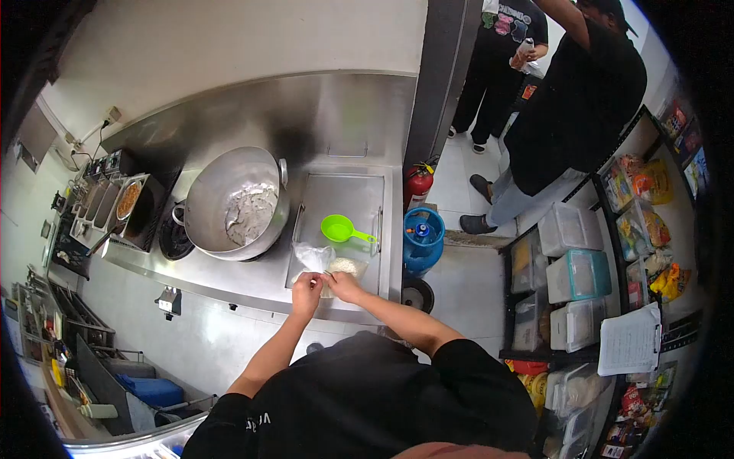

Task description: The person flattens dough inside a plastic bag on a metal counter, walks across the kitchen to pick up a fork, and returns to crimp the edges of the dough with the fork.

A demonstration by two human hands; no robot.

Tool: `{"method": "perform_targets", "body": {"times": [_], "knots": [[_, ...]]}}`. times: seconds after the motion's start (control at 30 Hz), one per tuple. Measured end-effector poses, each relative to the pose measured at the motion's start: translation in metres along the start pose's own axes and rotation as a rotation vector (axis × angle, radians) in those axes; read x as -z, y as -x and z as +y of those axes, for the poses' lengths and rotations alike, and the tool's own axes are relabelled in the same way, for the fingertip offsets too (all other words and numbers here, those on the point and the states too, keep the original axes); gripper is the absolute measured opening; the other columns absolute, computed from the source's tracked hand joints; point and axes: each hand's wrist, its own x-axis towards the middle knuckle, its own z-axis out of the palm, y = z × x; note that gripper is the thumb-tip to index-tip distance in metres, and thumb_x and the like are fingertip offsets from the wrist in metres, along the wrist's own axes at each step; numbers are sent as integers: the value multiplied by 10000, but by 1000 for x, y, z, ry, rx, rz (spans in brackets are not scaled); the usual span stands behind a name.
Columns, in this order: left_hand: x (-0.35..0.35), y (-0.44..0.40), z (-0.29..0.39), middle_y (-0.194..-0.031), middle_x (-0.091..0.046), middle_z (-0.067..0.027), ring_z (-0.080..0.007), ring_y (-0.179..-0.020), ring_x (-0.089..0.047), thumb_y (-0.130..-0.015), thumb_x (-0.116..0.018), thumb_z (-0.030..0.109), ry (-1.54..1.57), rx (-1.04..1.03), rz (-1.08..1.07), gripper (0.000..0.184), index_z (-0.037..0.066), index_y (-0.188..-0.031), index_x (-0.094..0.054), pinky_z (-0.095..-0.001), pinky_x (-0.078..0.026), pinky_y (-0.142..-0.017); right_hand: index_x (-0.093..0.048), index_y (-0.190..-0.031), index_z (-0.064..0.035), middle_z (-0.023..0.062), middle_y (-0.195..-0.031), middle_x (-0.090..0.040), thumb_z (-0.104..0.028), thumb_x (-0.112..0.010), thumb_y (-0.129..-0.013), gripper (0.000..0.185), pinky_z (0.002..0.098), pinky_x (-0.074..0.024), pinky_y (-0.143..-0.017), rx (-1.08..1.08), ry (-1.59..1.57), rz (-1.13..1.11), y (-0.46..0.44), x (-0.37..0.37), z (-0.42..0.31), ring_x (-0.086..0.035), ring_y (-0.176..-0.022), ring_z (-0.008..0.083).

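Observation:
My left hand [306,292] and my right hand [343,286] are close together at the front edge of the steel counter. Both have their fingers closed on a clear plastic bag [349,265] of pale, grain-like contents, which lies on the metal tray [344,187]. The exact grip is small and partly hidden. A crumpled white plastic bag [312,255] sits just beyond my left hand. Farther back on the tray rests a bright green measuring cup [337,228], its handle pointing right.
Left of the tray, a large metal pot [206,206] stands on the stove with white residue inside. A blue gas cylinder [423,239] and a red fire extinguisher [417,183] stand right of the counter. Shelves hold plastic bins [579,275]. Two people [573,107] stand beyond the doorway.

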Motion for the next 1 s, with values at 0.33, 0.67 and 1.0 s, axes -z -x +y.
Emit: {"method": "perform_targets", "body": {"times": [0.33, 0.67, 1.0], "knots": [[42, -23, 3, -1059, -627, -147, -351, -987, -592, -805, -633, 139, -231, -77, -198, 322, 83, -1121, -613, -428, -468, -875, -649, -1080, -20, 133, -956, -674, -349, -473, -946, 397, 375, -485, -782, -20, -140, -364, -12, 17, 32, -617, -874, 218], [529, 46, 29, -659, -610, -75, -188, -539, -590, -757, -759, 165, -182, 477, 1060, 1017, 17, -1469, -49, -318, -504, -515, -587, -874, -19, 71, -637, -545, -421, -565, -915, 405, 343, -414, -451, -83, 15, -346, -30, 14, 52, -526, -534, 167], [745, 199, -11, -746, -638, -150, -272, -621, -674, -774, -628, 154, -297, 1121, 848, 252, -15, -940, -543, -414, -587, -554, -586, -852, 75, 279, -785, -621, -445, -504, -922, 531, 464, -445, -683, 87, 308, -230, -12, 24, -3, -610, -769, 425]]}}
